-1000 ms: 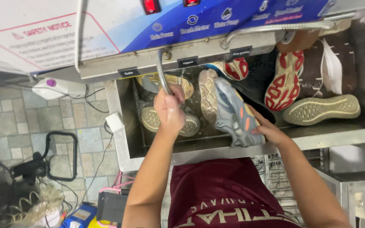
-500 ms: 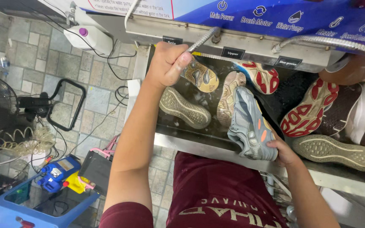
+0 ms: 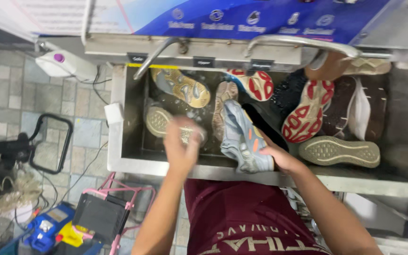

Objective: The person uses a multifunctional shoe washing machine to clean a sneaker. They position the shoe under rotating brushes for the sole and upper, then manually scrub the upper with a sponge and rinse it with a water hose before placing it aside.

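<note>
Gripping the grey-blue sneaker (image 3: 242,139) at the sink's (image 3: 119,160) front edge, the right hand (image 3: 279,158) is staying put; the left hand (image 3: 181,144) is now off the faucet handle (image 3: 154,59), blurry over a tan sole (image 3: 159,120), grip unclear; blue panel (image 3: 260,19) with round white icons is running overhead.

Dull wet steel sink (image 3: 119,160), glossy metal tap pipe (image 3: 154,56), seemingly soft mesh-cloth grey-blue shoe (image 3: 242,139) with rubbery sole
</note>
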